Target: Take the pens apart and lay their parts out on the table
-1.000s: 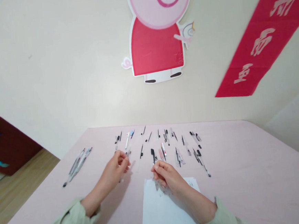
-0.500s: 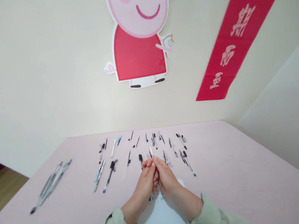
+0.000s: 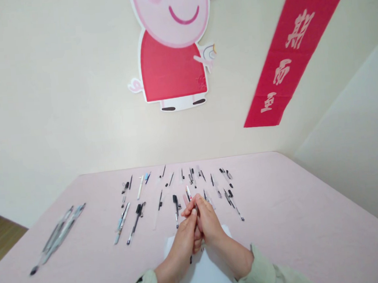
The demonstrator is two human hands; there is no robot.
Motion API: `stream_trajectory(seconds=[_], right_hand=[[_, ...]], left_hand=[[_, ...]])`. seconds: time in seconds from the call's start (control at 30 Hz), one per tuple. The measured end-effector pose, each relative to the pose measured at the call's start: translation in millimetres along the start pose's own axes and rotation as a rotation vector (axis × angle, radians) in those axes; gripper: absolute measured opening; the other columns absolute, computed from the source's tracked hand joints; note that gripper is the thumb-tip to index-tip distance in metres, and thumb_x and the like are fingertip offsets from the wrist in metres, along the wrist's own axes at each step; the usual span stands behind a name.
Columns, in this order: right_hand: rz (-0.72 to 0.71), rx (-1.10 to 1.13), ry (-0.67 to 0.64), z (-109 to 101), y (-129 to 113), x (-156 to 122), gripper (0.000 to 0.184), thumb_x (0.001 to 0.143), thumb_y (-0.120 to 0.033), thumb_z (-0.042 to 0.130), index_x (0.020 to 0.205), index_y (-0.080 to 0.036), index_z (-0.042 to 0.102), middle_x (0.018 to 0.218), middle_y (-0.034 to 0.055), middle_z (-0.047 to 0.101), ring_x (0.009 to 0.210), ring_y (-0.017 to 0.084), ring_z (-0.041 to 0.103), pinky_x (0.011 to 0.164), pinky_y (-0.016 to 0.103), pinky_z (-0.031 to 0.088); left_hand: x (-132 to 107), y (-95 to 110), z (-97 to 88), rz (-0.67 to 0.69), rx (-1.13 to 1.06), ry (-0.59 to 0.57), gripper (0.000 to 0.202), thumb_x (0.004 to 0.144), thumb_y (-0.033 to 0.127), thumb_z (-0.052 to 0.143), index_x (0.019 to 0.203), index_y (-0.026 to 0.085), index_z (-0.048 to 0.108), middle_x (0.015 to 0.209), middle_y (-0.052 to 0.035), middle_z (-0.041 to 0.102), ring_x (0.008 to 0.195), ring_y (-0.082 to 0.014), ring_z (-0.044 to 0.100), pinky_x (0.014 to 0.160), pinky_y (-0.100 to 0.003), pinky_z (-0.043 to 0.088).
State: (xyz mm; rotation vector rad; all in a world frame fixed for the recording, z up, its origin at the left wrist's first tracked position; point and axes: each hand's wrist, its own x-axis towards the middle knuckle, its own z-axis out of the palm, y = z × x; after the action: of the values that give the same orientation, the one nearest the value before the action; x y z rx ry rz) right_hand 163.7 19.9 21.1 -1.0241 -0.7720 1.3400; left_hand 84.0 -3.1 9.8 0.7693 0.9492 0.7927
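Nearest, low in view, a white sheet (image 3: pixel 208 279) flat on the pink table (image 3: pixel 291 238). Above it, left hand (image 3: pixel 180 242) and right hand (image 3: pixel 211 222) pressed together palm to palm, pointing toward the table's far edge. Cannot tell the contents of the clasp, if any; only a dark tip (image 3: pixel 191 259) just below the left hand, held or loose unclear.

Toward the left edge, grey pens (image 3: pixel 60 234) bunched side by side, blurred but seemingly whole. Between bunch and hands, a white-and-blue pen (image 3: pixel 122 225) and a dark pen (image 3: pixel 135 226). Then a dark refill (image 3: pixel 160 200), a black-capped pen (image 3: pixel 175 210) and a red-and-white piece (image 3: pixel 188 191), just past the hands. Farther toward the right edge, a clear-barrelled pen (image 3: pixel 236 207) beside loose black parts.

Along the far edge, another row: black parts (image 3: pixel 124 188) toward the far-left corner, a white pen (image 3: pixel 140 187), a blue cap (image 3: pixel 146 176), a thin refill (image 3: pixel 171 179), black caps (image 3: pixel 228 173) toward the far-right corner. By judgement, partway at most: one bunch looking complete, most sets in separate pieces, one perhaps in hand.

Beyond, on the wall, a pig cutout (image 3: pixel 173 68) and a red banner (image 3: pixel 287 59).
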Motion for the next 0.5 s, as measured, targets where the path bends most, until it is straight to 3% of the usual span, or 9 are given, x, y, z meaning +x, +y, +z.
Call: stream_trajectory(seconds=[0.07,0.2,0.37,0.5], right_hand=[[-0.029,0.044,0.050,-7,-10,8,0.048,0.079,-0.066,0.054,0.075,-0.019,0.064,0.075,0.0042,0.065,0.074,0.017,0.063,0.073,0.030,0.049],[-0.077,-0.049,0.060,-20,-27,18,0.042,0.078,-0.057,0.061,0.090,-0.018,0.070,0.082,0.0041,0.061,0.072,0.014,0.056,0.066,0.027,0.046],[0.066,-0.059,-0.023,-20,-25,17,0.032,0.070,-0.036,0.071,0.095,-0.016,0.066,0.074,-0.0014,0.056,0.055,0.007,0.046,0.052,0.021,0.035],[0.167,-0.017,-0.085,-19,-25,15,0.027,0.067,-0.033,0.073,0.083,-0.015,0.060,0.068,-0.0028,0.057,0.052,0.006,0.044,0.049,0.019,0.031]], left_hand=[[0,-2,-3.3,0.053,-0.044,-0.083,0.050,0.080,0.069,0.047,0.084,0.020,0.053,0.043,0.0123,0.028,0.034,-0.0046,0.015,0.034,-0.017,0.013],[-4,2,-4.5,0.138,-0.070,-0.148,0.039,0.086,0.058,0.046,0.099,0.022,0.052,0.051,0.0106,0.038,0.037,-0.0048,0.016,0.034,-0.015,0.015],[-7,11,-3.8,0.188,-0.029,-0.073,0.036,0.087,0.056,0.048,0.090,0.020,0.051,0.055,0.0089,0.042,0.037,-0.0038,0.019,0.035,-0.015,0.016],[-5,19,-6.6,0.223,-0.062,-0.026,0.034,0.086,0.052,0.054,0.082,0.019,0.053,0.058,0.0071,0.046,0.040,-0.0035,0.027,0.037,-0.015,0.022]])
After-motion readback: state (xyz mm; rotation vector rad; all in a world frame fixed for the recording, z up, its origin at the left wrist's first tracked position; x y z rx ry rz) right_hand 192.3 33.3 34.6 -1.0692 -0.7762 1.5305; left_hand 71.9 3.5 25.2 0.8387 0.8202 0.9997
